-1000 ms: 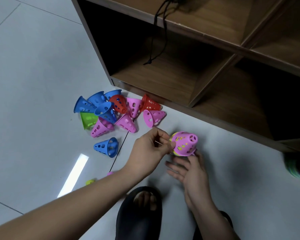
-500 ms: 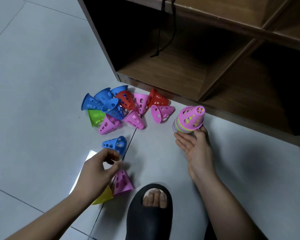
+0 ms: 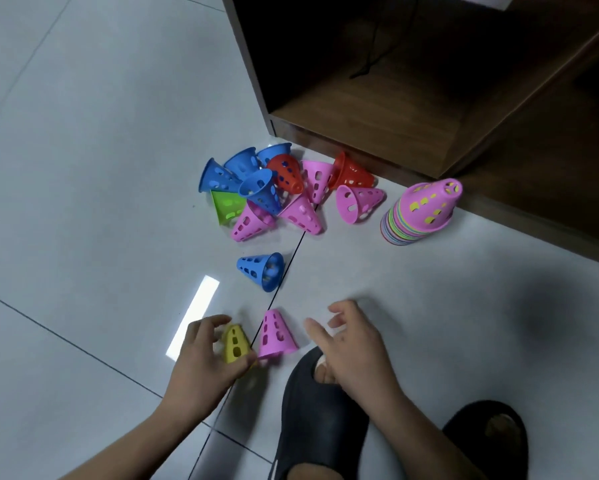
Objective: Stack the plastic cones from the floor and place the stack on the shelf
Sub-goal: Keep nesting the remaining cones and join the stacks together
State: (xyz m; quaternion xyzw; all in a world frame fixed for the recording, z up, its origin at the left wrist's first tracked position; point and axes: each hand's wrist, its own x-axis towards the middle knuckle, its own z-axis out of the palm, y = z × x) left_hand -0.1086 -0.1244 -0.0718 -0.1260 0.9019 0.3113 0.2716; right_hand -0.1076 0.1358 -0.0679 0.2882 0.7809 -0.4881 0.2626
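A stack of cones [image 3: 421, 211] topped by a pink one stands on the floor by the shelf's [image 3: 360, 116] front edge. My left hand [image 3: 201, 355] curls around a yellow cone [image 3: 235, 344] near the bottom. Beside it stands a pink cone [image 3: 275, 334], upright and untouched. My right hand [image 3: 353, 344] hovers open just right of that pink cone, holding nothing. A lone blue cone [image 3: 261, 270] lies on its side above them. Further back lies a heap of several blue, red, pink and green cones [image 3: 274, 192].
The wooden shelf has a low compartment with a black cord [image 3: 374, 53] hanging inside. Two black slippers [image 3: 312, 410] with my feet sit at the bottom. The floor is pale tile with a bright light reflection [image 3: 194, 317].
My right hand has let go of the stack, now standing by the shelf, and drawn back toward the pink cone. My left hand has closed around the yellow cone.
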